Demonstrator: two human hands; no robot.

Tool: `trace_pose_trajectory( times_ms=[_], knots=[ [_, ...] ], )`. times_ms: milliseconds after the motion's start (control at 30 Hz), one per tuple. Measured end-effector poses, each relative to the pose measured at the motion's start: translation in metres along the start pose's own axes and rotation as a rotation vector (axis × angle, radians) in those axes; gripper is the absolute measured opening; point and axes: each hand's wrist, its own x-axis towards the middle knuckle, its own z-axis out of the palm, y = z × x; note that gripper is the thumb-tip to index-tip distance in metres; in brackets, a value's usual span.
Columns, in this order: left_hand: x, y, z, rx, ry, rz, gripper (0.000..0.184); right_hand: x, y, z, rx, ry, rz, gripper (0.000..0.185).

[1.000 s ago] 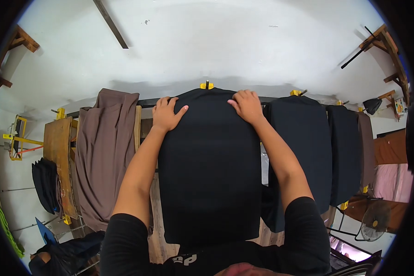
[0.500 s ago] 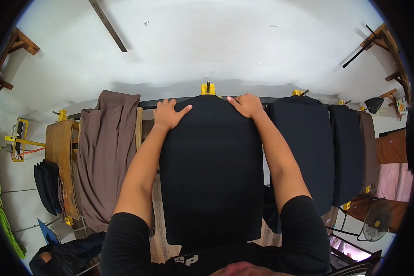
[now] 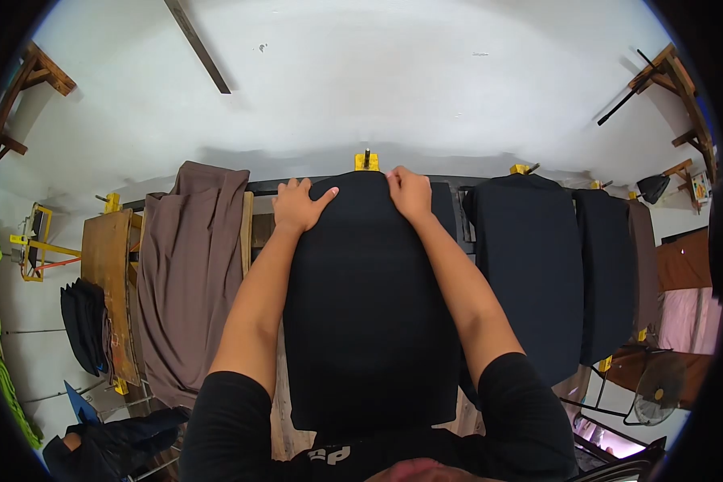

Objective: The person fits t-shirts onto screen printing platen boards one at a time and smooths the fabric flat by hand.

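Observation:
A smooth piece of black cloth lies over a long board in front of me, its far end narrowed and rounded. At its far left edge rests my left hand, open, the thumb on the cloth and the fingers spread outward. My right hand is closed on the far right edge of the cloth, fingertips pinched near the top. Just beyond the cloth stands a yellow clamp with a bolt. Part of a dark board surface shows to the right of my right hand.
To the left hang a brown cloth and a bare wooden board. More dark cloths cover boards on the right. A dark rail runs along the white wall. A fan stands at the lower right.
My right hand has moved left and inward along the far end, its fingers now closed on the cloth. The cloth's right edge has drawn inward. My left hand stays nearly in place.

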Motion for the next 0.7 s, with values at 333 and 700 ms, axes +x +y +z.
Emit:
trace_pose_trajectory(
  times_ms=[333,700],
  knots=[
    [0.000,-0.001,0.000,-0.020,-0.001,-0.001,0.085,0.003,0.004,0.004,-0.097,0.076,0.016,0.052],
    [0.000,0.000,-0.002,-0.023,-0.018,-0.013,0.086,-0.016,0.069,-0.041,-0.290,0.162,-0.041,0.060]
  ],
)
